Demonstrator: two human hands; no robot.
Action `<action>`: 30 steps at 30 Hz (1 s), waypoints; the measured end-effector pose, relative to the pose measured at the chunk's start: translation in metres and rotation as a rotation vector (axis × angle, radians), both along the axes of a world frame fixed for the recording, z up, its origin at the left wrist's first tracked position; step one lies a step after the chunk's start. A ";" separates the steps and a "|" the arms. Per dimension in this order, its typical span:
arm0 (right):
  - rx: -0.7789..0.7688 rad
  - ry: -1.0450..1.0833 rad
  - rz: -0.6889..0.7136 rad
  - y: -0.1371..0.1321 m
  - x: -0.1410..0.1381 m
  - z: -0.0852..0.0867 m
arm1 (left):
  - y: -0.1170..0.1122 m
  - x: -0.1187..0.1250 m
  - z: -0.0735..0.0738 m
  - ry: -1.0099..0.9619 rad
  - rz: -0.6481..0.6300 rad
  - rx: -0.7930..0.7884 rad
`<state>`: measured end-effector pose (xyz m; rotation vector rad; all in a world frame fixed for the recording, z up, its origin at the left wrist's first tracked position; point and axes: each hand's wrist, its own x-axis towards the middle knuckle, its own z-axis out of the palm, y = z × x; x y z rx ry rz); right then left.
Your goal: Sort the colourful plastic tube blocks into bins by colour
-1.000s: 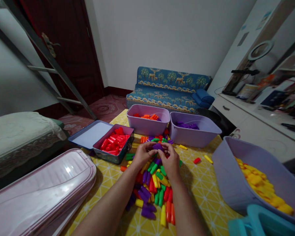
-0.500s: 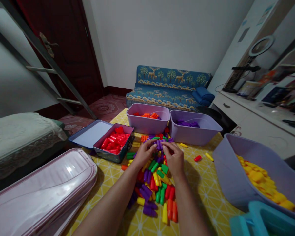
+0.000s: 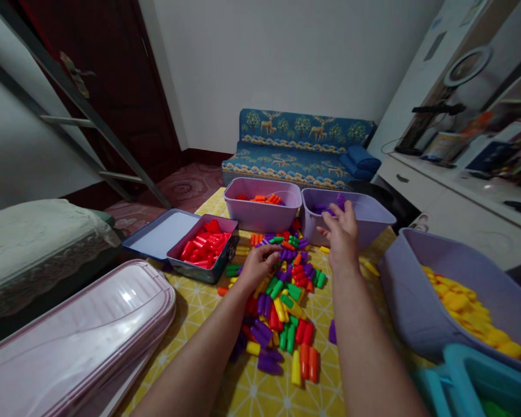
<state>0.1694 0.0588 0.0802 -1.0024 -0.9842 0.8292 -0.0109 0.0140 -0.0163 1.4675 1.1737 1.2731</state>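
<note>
Fingers apart, the right hand (image 3: 342, 234) was at the lilac bin (image 3: 373, 229) by the table's (image 3: 200, 307) far edge, purple piece (image 3: 341, 200) just beyond! Left hand (image 3: 258, 266) over the pile (image 3: 280, 310), grip impossible to tell.

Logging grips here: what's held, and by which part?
Cannot be told: the right hand is open beside a purple piece, contact unclear; left hand shows nothing held.

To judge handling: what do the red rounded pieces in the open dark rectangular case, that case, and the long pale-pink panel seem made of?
Red rounded pieces: probably hard, glossy plastic; bright highlights.
Open dark rectangular case: perhaps painted tin, faintly shiny; thin rim, metallic-looking clasp.
Long pale-pink panel: likely smooth, shiny plastic; moulded rim, glare.
</note>
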 end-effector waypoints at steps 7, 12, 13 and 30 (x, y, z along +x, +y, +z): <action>-0.010 -0.088 -0.058 -0.010 0.009 -0.034 | 0.001 -0.001 -0.001 0.027 0.004 0.017; -0.056 -0.452 -0.231 -0.028 0.021 -0.062 | 0.000 -0.001 0.000 0.044 -0.002 0.023; -0.087 -0.513 -0.217 -0.029 0.022 -0.067 | -0.001 -0.001 0.001 0.043 0.002 0.021; -0.156 -1.203 -0.035 -0.019 -0.024 -0.081 | -0.003 0.000 0.007 0.072 0.019 0.010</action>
